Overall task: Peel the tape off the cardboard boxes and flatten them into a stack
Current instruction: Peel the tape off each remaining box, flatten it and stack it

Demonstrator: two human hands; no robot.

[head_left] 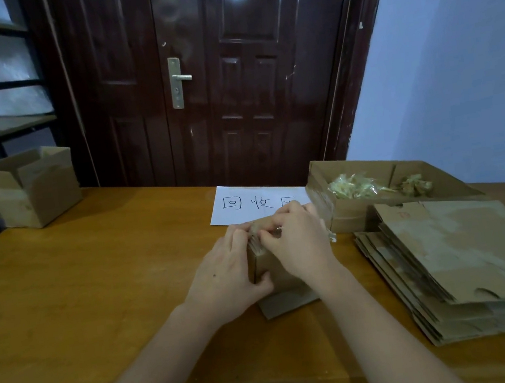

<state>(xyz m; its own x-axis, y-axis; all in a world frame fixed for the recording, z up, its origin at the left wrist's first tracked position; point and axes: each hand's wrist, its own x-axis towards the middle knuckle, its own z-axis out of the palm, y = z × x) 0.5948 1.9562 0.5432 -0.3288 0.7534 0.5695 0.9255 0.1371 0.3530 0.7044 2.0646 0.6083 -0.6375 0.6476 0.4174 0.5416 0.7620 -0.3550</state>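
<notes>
A small cardboard box (pixel 275 272) stands on the wooden table (pixel 94 278), mostly hidden behind both hands. My left hand (pixel 228 279) grips its left side, thumb against the near face and fingers curled over the top edge. My right hand (pixel 297 243) lies over the top of the box and pinches clear tape (pixel 257 246) at that edge. A flap of the box (pixel 289 304) lies flat on the table toward me. A stack of flattened boxes (pixel 468 258) sits at the right.
An open cardboard box (pixel 361 211) behind the stack holds crumpled tape scraps (pixel 354 188). A white paper with handwritten characters (pixel 246 205) lies at the table's far edge. Another open box (pixel 33 189) stands at the far left corner. A dark door is behind.
</notes>
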